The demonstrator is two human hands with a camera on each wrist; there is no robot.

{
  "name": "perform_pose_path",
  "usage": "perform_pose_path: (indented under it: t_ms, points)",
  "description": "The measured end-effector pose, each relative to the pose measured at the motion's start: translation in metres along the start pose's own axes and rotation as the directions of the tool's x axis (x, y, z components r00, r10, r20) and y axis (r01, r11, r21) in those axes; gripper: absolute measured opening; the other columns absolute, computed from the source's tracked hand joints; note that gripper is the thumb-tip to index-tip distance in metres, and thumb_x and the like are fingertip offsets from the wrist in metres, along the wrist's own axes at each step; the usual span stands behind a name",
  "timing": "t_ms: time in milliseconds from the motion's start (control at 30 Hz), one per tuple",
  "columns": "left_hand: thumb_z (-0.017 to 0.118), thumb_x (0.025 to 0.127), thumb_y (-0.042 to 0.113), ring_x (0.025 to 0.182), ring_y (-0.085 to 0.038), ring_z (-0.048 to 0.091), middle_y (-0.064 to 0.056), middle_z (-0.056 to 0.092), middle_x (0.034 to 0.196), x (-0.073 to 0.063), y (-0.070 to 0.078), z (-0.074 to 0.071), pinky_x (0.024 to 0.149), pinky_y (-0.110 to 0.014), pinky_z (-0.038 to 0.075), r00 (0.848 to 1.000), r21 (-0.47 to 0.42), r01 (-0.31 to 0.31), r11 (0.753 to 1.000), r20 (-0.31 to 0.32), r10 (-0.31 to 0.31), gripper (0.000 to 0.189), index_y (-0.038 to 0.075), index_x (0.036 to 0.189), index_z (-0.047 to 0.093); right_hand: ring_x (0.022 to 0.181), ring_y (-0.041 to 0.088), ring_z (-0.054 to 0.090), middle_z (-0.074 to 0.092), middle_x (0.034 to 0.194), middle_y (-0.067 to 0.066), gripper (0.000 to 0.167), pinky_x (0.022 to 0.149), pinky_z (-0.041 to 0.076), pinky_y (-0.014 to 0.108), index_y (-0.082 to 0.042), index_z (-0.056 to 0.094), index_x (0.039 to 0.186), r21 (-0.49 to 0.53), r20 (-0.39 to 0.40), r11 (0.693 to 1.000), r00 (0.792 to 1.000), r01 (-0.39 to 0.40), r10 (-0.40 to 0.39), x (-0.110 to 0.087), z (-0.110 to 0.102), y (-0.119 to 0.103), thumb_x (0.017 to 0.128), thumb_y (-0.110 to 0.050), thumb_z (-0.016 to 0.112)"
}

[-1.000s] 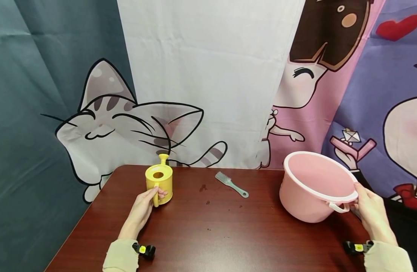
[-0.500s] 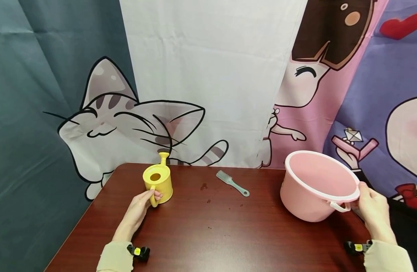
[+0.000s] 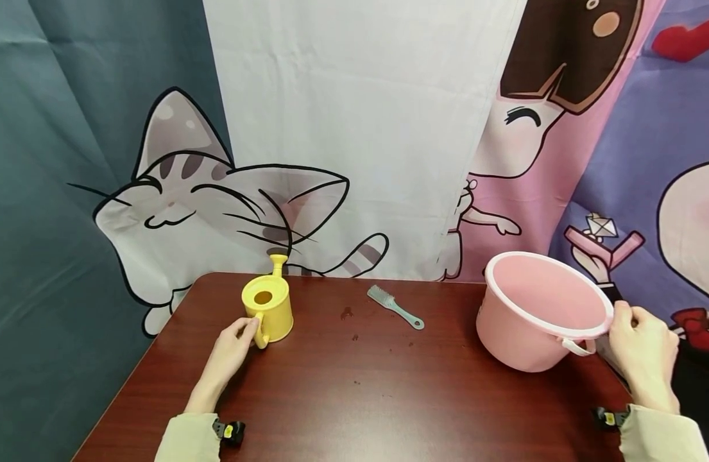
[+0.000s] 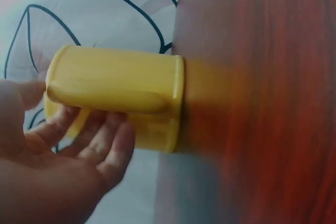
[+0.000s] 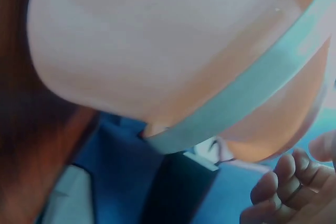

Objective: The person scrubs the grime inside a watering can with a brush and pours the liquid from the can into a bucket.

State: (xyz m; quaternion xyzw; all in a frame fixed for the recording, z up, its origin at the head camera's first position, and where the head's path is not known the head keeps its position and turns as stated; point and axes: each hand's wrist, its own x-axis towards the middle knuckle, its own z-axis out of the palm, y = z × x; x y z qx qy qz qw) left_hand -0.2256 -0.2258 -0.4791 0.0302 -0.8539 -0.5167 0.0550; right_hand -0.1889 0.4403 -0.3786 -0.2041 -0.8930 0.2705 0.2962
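Note:
A yellow watering can [image 3: 274, 308] stands on the table at the left, its spout toward the back. My left hand [image 3: 228, 351] is at its handle; in the left wrist view the fingers [image 4: 118, 153] lie loosely beside the handle, with the thumb apart from them near the can's top edge. At the right stands a pink bucket [image 3: 518, 337] with a white rim and a white carrying handle. My right hand [image 3: 644, 351] is beside the rim, its fingers loosely curled; the right wrist view shows the fingertips [image 5: 262, 187] apart from the bucket.
A grey-green brush [image 3: 397, 308] lies near the table's back edge between the can and the bucket. Small wet spots [image 3: 346, 313] mark the dark red-brown table [image 3: 389, 404]. Cloths with cartoon prints hang behind it. The bucket is near the table's right edge.
My left hand has loosened from the watering can's handle, after shifting the can slightly left. My right hand has let go of the bucket's rim and moved a little right.

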Motion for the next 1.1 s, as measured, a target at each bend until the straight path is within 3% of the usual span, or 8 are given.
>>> perform_pose_path:
  t_ms: [167,300,467,567,667,900,967,1100]
  points:
    - [0.036,0.104,0.049,0.119,-0.033,0.048,-0.019,0.055,0.126,-0.002,0.009,-0.007,0.098,-0.05,0.035,0.999,0.143,-0.029,0.989,-0.012,0.031,0.055,0.004,0.127,0.055,0.092,0.064,0.045,0.057,0.102,0.039,0.039,0.067,0.032,0.063,-0.002,0.057,0.078,-0.049,-0.008,0.992,0.993,0.115,-0.115,-0.007,-0.004,-0.029,0.099,-0.031,0.04]
    - [0.038,0.104,0.046,0.124,-0.038,0.043,-0.023,0.047,0.131,-0.002,0.018,-0.009,0.101,-0.056,0.031,0.997,0.224,-0.062,0.973,-0.025,0.069,0.052,0.002,0.129,0.052,0.084,0.06,0.049,0.057,0.086,0.034,0.035,0.062,0.033,0.06,-0.007,0.054,0.075,-0.055,0.009,0.971,0.972,0.234,-0.234,-0.015,-0.002,-0.052,0.099,-0.029,0.042]
    - [0.045,0.103,0.04,0.12,-0.039,0.043,-0.023,0.045,0.129,-0.002,0.038,-0.009,0.093,-0.059,0.035,0.99,0.324,-0.102,0.941,-0.059,0.128,0.043,0.004,0.125,0.054,0.067,0.051,0.05,0.051,0.066,0.018,0.033,0.058,0.033,0.054,-0.012,0.046,0.065,-0.029,0.004,0.91,0.911,0.413,-0.413,-0.029,0.013,-0.079,0.098,-0.021,0.049]
    - [0.049,0.102,0.036,0.12,-0.039,0.04,-0.022,0.044,0.13,-0.003,0.051,-0.006,0.088,-0.06,0.036,0.984,0.363,-0.124,0.924,-0.072,0.16,0.039,0.005,0.123,0.055,0.058,0.037,0.047,0.046,0.062,0.009,0.034,0.056,0.032,0.046,-0.014,0.045,0.064,-0.009,0.018,0.868,0.868,0.496,-0.496,-0.04,0.027,-0.095,0.096,-0.017,0.053]
    - [0.052,0.101,0.032,0.119,-0.04,0.041,-0.022,0.047,0.127,-0.002,0.064,0.0,0.089,-0.06,0.036,0.973,0.395,-0.173,0.902,-0.076,0.219,0.037,0.004,0.123,0.058,0.061,0.031,0.047,0.048,0.065,0.007,0.029,0.058,0.033,0.044,-0.011,0.05,0.068,0.017,0.025,0.842,0.841,0.54,-0.54,-0.053,0.041,-0.11,0.096,-0.016,0.055]
    - [0.055,0.098,0.025,0.126,-0.04,0.039,-0.022,0.049,0.127,0.006,0.088,0.024,0.097,-0.06,0.032,0.93,0.444,-0.328,0.834,-0.002,0.367,0.032,0.002,0.12,0.06,0.088,0.047,0.051,0.06,0.086,0.021,0.015,0.076,0.037,0.058,0.001,0.063,0.092,0.091,0.001,0.795,0.799,0.599,-0.602,-0.079,0.073,-0.136,0.093,-0.014,0.061]
    - [0.055,0.099,0.026,0.132,-0.042,0.034,-0.025,0.047,0.132,0.009,0.093,0.031,0.1,-0.061,0.029,0.922,0.467,-0.35,0.812,0.02,0.386,0.033,0.002,0.121,0.06,0.094,0.046,0.051,0.062,0.093,0.022,0.019,0.082,0.037,0.058,0.001,0.063,0.096,0.093,0.036,0.787,0.788,0.61,-0.615,-0.086,0.084,-0.141,0.094,-0.017,0.06]
    - [0.05,0.1,0.028,0.142,-0.043,0.019,-0.026,0.041,0.143,0.013,0.099,0.047,0.106,-0.061,0.023,0.921,0.517,-0.361,0.776,0.064,0.385,0.037,0.004,0.127,0.058,0.107,0.045,0.05,0.061,0.109,0.023,0.031,0.087,0.038,0.061,0.002,0.063,0.11,0.076,0.153,0.787,0.773,0.612,-0.616,-0.096,0.105,-0.147,0.098,-0.025,0.056]
